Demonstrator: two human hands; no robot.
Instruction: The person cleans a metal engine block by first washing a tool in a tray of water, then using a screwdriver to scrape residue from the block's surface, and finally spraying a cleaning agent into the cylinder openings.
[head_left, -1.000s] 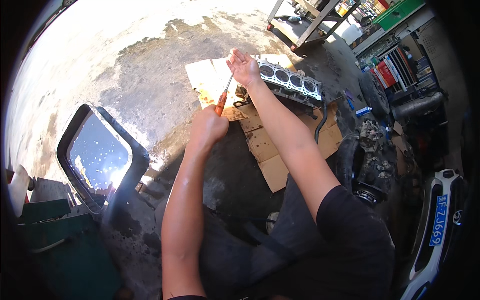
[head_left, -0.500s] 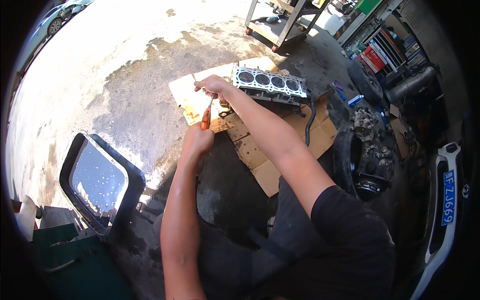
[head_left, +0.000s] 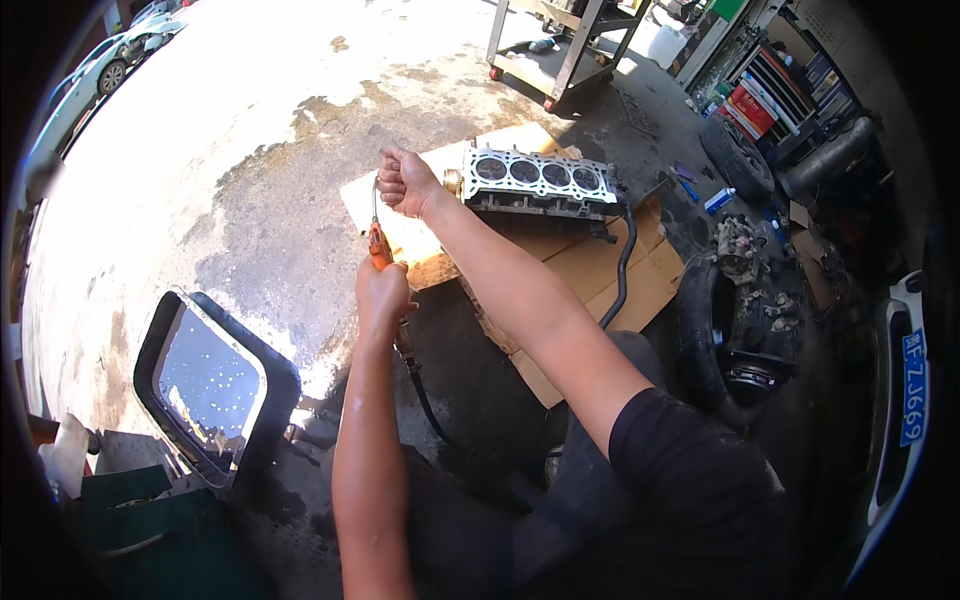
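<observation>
My left hand [head_left: 382,292] is wrapped round an orange air blow gun [head_left: 378,246] whose thin bent metal nozzle points up and away from me. A dark hose [head_left: 425,400] trails from the gun's lower end. My right hand [head_left: 407,182] is closed like a fist beside the nozzle tip; whatever its fingers hold is hidden. Just right of that hand lies a metal engine cylinder head [head_left: 540,180], its pale flat face with several round chambers turned up. Beneath it are cardboard sheets [head_left: 560,260], oil-stained in places.
A black-rimmed basin of dark, foam-flecked liquid [head_left: 210,370] stands at left. A wheeled metal cart [head_left: 560,70] is at the far side. Tires [head_left: 735,160], dirty metal parts [head_left: 735,245] and a blue-white package [head_left: 718,201] lie at right, near a car bumper [head_left: 890,400].
Both my hands have moved left, away from the cylinder head's end. The right hand has turned and closed into a fist. More of the gun's hose now shows.
</observation>
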